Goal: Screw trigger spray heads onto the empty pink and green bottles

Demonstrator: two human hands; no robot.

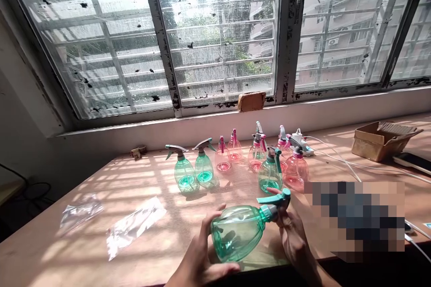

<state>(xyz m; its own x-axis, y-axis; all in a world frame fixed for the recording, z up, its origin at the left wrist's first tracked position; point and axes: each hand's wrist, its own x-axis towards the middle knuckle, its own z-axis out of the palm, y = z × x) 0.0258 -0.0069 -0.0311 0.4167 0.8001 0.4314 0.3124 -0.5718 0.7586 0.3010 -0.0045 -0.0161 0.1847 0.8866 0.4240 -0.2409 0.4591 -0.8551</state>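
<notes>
A clear green spray bottle lies tilted on its side in the air above the table's front edge, its teal-and-grey trigger head pointing right. Around its base, my left hand is wrapped, thumb below and fingers behind. My right hand closes on the spray head and neck, with one finger raised by the trigger. Just behind stands an upright green spray bottle, beside a pink spray bottle. Two more green spray bottles stand further left.
Several pink bottles stand near the wall. Clear plastic bags lie at left. A cardboard box, white cables and a power strip are at right. A blurred patch hides part of the right side. A barred window rises behind.
</notes>
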